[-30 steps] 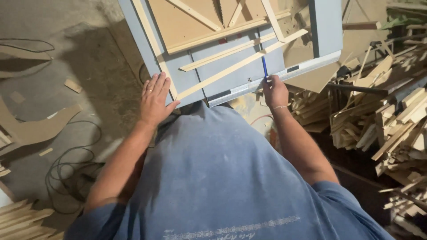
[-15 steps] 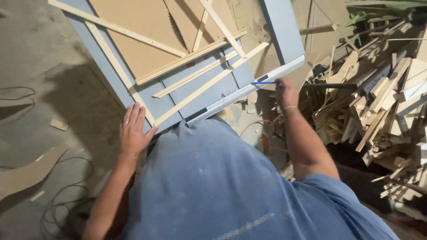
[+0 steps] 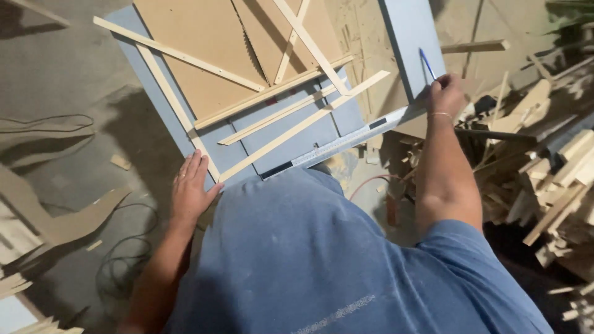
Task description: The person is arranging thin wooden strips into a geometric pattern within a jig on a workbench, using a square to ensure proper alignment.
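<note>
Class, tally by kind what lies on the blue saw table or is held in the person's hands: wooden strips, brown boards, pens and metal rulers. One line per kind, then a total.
Thin wooden strips on the blue saw table: 7
Brown boards: 2
Blue pen in the right hand: 1
Metal ruler at the table's edge: 1
Total: 11
The left hand rests flat on the table's corner, holding nothing.

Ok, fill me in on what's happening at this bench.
A person in a blue shirt leans over a grey-blue table covered with brown boards and thin wood strips. The right hand holds a blue pen at the far end of a long metal ruler on the table's near edge. The left hand lies flat at the table's corner. Scrap wood is piled to the right.
</note>
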